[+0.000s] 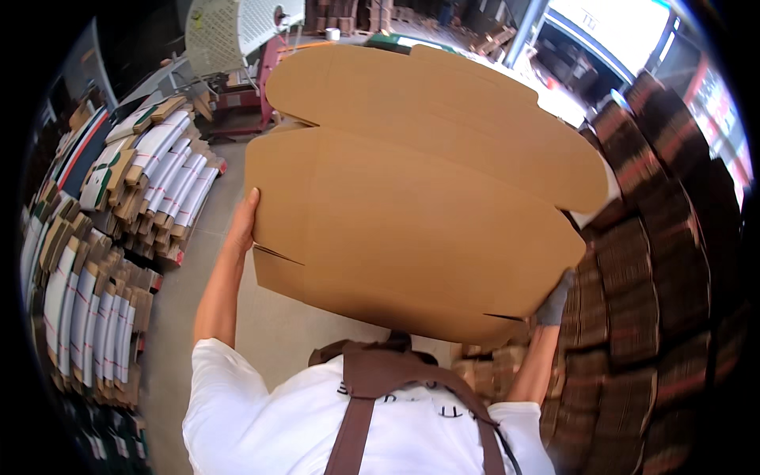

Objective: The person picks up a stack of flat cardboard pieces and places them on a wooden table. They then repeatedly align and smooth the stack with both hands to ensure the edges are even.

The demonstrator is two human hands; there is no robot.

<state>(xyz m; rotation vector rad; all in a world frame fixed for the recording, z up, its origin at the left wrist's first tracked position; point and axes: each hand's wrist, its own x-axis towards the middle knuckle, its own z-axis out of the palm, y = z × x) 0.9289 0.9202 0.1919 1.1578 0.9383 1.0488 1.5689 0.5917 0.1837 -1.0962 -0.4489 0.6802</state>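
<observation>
2 hands (242, 223) hold flat cardboard sheets (419, 198) above grey floor (237, 206).

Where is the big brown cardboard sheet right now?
In the head view, the flat cardboard sheet fills the middle, held up between the left hand and the gloved right hand, above the white shirt.

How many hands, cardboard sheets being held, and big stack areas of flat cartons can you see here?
Hands on the sheet: 2, left hand and gloved right hand
Flat brown cardboard sheet: 1
Stack areas: 2, white-and-brown stacks at left, dark stacks at right
Total: 5
</observation>
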